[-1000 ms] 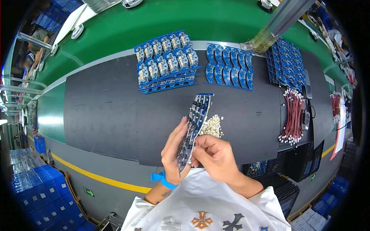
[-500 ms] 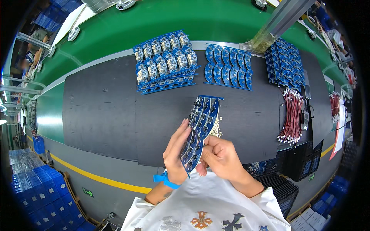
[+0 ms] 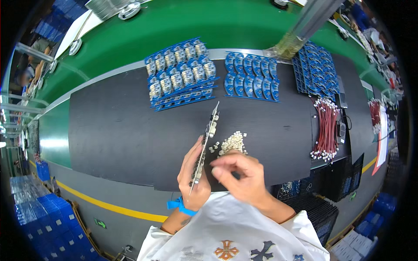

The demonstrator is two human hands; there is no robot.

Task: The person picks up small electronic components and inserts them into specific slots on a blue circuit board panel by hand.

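I see the left hand gripping a circuit panel by its lower end, over the near edge of the tabletop. The panel stands on edge, nearly edge-on to the camera, its top tilted toward the far side. The left fingers are wrapped along its left face, with the thumb low by the wrist. A blue wristband sits on that wrist.

The right hand is just right of the panel, apart from it. Its thumb and forefinger are pressed together at the tips; whether a small part sits between them I cannot tell. The other fingers are curled loosely.

A small pile of white connectors lies on the tabletop just beyond the right hand, a few loose ones between the pile and the panel.

Along the far edge I note a stack of blue panels fitted with grey parts at the middle, a bare blue panel to its right, and another blue stack toward the far right corner. A bundle of red wires with white ends lies near the right edge. A green belt runs beyond the far edge. Blue crates stand on the floor to the left.
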